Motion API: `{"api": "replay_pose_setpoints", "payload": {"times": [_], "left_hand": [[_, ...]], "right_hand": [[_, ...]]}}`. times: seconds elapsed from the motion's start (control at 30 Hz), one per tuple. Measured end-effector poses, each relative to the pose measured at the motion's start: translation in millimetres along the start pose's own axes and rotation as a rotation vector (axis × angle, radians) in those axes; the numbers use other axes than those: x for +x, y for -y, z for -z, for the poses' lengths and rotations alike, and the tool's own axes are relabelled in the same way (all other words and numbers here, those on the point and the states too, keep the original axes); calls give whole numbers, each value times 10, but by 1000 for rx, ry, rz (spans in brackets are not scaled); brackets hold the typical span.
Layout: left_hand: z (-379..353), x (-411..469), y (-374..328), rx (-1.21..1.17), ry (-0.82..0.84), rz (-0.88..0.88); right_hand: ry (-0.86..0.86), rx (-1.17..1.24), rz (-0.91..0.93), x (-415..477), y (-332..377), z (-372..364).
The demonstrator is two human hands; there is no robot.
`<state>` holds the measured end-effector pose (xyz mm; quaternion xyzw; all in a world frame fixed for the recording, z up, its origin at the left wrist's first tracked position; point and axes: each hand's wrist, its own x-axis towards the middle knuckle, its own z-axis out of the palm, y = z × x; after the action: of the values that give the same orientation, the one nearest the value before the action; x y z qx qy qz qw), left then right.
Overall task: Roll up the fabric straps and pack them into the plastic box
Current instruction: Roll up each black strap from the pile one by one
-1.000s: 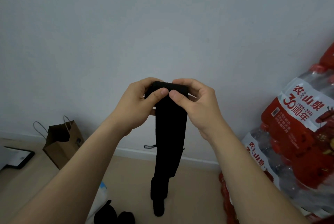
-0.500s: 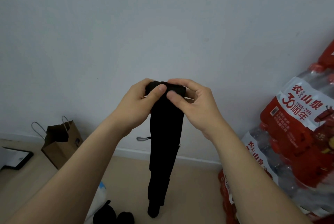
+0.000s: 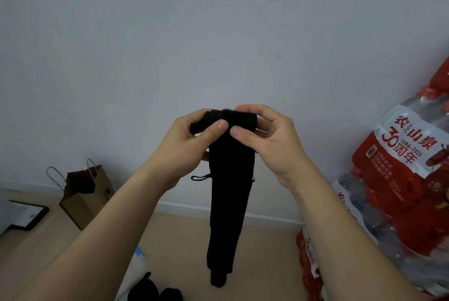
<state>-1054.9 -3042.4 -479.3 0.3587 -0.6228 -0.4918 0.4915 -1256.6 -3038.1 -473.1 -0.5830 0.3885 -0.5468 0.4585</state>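
Observation:
A long black fabric strap (image 3: 229, 203) hangs in the air in front of the wall. Its top end is wound into a small roll between both hands. My left hand (image 3: 187, 147) grips the roll's left side, thumb pressed on the front. My right hand (image 3: 269, 140) holds the right side, thumb on the front and fingers curled over the top. A thin black loop (image 3: 200, 177) sticks out from the strap's left edge. Dark rolled straps (image 3: 155, 291) lie at the bottom edge beside a pale box rim (image 3: 136, 266), mostly hidden by my left arm.
A brown paper bag (image 3: 85, 194) with handles stands on the floor at the left wall. A flat black-framed item (image 3: 21, 218) lies at the far left. Stacked packs of bottled water in red wrapping (image 3: 398, 179) fill the right side.
The roll at the top has grown a little and the hanging tail has risen and shortened. Both hands stay at the same height, thumbs shifting on the roll.

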Motion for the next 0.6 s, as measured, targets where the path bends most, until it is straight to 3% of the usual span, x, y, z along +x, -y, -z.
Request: {"api": "replay_pose_setpoints", "payload": {"times": [0.13, 0.33, 0.47, 0.6], "left_hand": [[-2, 15, 25, 62, -6, -70], [-99, -41, 82, 184, 15, 51], [-101, -16, 65, 125, -25, 97], [-86, -18, 50, 96, 36, 98]], "right_hand": [[11, -19, -105, -10, 15, -36], [3, -50, -91, 6, -34, -10], [60, -29, -144, -6, -51, -33], [0, -150, -127, -2, -129, -148]]}}
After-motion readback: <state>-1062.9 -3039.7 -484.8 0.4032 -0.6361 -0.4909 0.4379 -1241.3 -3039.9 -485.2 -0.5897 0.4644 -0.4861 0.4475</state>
